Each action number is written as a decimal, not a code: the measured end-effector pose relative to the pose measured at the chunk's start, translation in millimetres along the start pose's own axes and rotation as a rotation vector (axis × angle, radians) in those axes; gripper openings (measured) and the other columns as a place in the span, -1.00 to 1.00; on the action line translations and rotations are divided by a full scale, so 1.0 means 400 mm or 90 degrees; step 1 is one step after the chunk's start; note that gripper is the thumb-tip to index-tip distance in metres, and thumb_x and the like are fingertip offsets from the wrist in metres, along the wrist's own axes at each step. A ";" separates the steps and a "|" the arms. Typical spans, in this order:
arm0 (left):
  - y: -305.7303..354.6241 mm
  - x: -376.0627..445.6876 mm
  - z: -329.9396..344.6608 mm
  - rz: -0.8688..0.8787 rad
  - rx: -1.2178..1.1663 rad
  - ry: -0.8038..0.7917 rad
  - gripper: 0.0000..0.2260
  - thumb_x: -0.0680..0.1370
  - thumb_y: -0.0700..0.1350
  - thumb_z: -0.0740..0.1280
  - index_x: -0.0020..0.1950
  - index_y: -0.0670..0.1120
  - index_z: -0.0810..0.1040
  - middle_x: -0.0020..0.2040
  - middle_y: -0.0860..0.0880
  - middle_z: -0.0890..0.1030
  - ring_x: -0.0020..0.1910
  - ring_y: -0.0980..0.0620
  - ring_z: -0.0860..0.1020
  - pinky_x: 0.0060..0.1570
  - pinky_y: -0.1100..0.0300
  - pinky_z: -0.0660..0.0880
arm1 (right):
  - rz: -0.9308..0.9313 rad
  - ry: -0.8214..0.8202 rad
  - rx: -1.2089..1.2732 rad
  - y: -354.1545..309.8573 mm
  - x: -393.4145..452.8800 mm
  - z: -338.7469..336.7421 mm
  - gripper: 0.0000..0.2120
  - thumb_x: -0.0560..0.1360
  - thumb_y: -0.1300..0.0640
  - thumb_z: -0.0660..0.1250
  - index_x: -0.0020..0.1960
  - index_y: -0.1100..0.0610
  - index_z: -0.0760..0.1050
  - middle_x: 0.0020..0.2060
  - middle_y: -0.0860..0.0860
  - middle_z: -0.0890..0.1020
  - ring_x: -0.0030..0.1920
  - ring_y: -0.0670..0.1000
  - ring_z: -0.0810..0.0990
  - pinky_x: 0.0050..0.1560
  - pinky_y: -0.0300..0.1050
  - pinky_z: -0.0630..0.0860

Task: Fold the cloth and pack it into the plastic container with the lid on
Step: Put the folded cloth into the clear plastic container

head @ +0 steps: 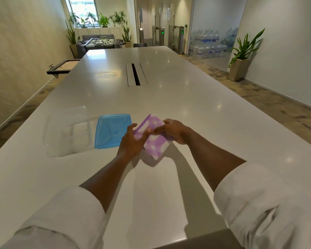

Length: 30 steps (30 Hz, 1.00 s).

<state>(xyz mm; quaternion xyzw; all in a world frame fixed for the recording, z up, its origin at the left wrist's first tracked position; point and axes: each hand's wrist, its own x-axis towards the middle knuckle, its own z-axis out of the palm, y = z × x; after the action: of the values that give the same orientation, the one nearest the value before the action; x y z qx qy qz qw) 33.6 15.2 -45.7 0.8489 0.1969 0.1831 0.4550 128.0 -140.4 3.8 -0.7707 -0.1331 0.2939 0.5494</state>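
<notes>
A purple cloth with white patches (155, 141) is folded into a small thick square and held just above the white table (169, 97). My left hand (132, 141) grips its left edge, fingers over the top. My right hand (172, 131) grips its far right side, thumb pressing on the top. A clear plastic container (67, 131) stands open on the table to the left. Its blue lid (111, 131) lies flat between the container and my left hand.
A cable slot (136, 74) runs along the middle of the long table. A potted plant (241, 58) stands by the right wall. Water bottles (210, 44) are stacked behind glass, and a foosball table (101, 42) stands beyond the table's far end.
</notes>
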 end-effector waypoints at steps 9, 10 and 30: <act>0.058 0.077 -0.145 -0.054 -0.326 -0.134 -0.79 0.62 0.08 0.24 0.09 -0.01 0.56 -0.09 -0.05 0.65 -0.18 0.07 0.64 -0.34 0.27 0.59 | -0.102 -0.097 0.063 -0.115 0.031 0.059 -0.32 0.32 0.18 0.55 0.36 -0.05 0.38 0.19 0.12 0.57 0.15 0.19 0.60 0.12 0.13 0.61; 0.059 0.090 -0.166 -0.050 -0.312 -0.128 -0.77 0.63 0.07 0.22 0.11 -0.03 0.55 -0.10 -0.05 0.64 -0.19 0.07 0.64 -0.35 0.28 0.59 | -0.113 -0.096 0.058 -0.131 0.034 0.071 -0.35 0.34 0.12 0.55 0.36 -0.03 0.39 0.17 0.12 0.58 0.14 0.18 0.60 0.10 0.11 0.63; 0.024 0.205 -0.624 -0.007 -0.044 -0.082 -0.62 0.59 0.11 0.28 0.14 -0.19 0.59 -0.08 -0.13 0.64 -0.10 -0.10 0.63 -0.10 0.06 0.58 | -0.314 -0.093 -0.069 -0.394 0.152 0.358 -0.76 0.58 0.17 0.30 0.23 0.17 0.50 0.06 0.15 0.56 0.06 0.11 0.59 -0.05 -0.09 0.62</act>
<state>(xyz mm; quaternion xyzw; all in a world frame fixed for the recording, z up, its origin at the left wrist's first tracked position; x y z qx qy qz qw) -16.9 226.3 102.5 0.8419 0.1652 0.1323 0.4964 109.0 58.5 98.8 -0.7199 -0.3717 0.1988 0.5514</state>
